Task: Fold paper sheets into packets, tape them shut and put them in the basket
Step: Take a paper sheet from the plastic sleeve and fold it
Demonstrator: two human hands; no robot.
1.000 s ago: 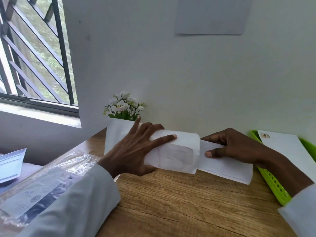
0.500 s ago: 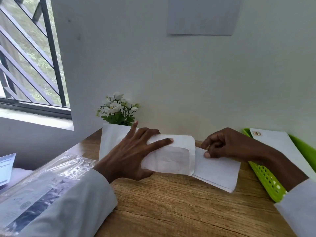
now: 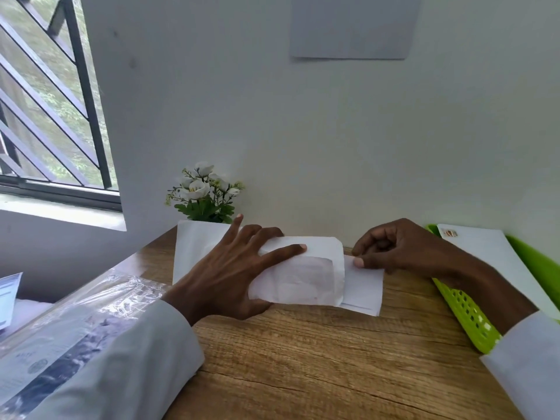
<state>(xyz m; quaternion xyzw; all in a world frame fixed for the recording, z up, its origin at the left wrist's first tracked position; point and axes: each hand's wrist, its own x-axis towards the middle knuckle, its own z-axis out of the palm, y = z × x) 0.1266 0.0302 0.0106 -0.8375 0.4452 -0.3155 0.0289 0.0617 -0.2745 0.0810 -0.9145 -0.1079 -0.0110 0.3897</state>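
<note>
A white envelope-like packet [image 3: 306, 280] with a see-through window lies near the back of the wooden table [image 3: 318, 359]. My left hand [image 3: 233, 271] holds it, fingers spread over its top and thumb under its near edge. A folded white sheet [image 3: 363, 291] sticks out of the packet's right end. My right hand [image 3: 403, 247] pinches that sheet's far corner between thumb and curled fingers. The green basket [image 3: 463, 310] sits at the right with a white packet [image 3: 497, 262] lying in it.
More white paper [image 3: 197, 247] lies under my left hand, in front of a small pot of white flowers [image 3: 203, 192] by the wall. A clear plastic pack of papers [image 3: 60, 334] sits at the left edge. A barred window [image 3: 45, 101] is at upper left.
The folded sheet has slid further into the packet, so less of it shows at the right. My right hand has moved left with it. My left hand has stayed on the packet.
</note>
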